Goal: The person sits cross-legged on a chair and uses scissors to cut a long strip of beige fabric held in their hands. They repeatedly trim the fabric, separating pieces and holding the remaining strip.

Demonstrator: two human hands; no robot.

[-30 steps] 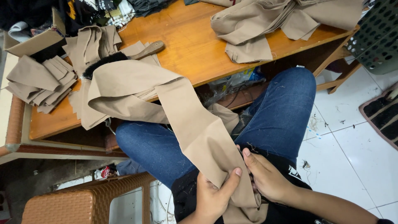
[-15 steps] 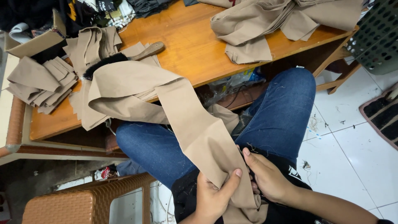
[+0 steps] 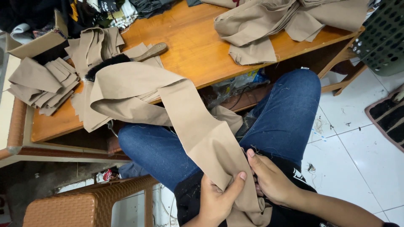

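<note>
Head view: both hands' fingers (image 3: 240, 176) grasp tan fabric strip (image 3: 198, 126), its lower end cut off.

Wooden table (image 3: 198, 54) under beige fabric piles (image 3: 269, 25), a brush (image 3: 126, 59)

Almost no change across the second. Both hands, left hand (image 3: 216, 199) and right hand (image 3: 271, 178), keep the same grip on the tan fabric strip (image 3: 198, 130) over the lap; only a barely visible shift of the view, fabric folds unchanged.
</note>
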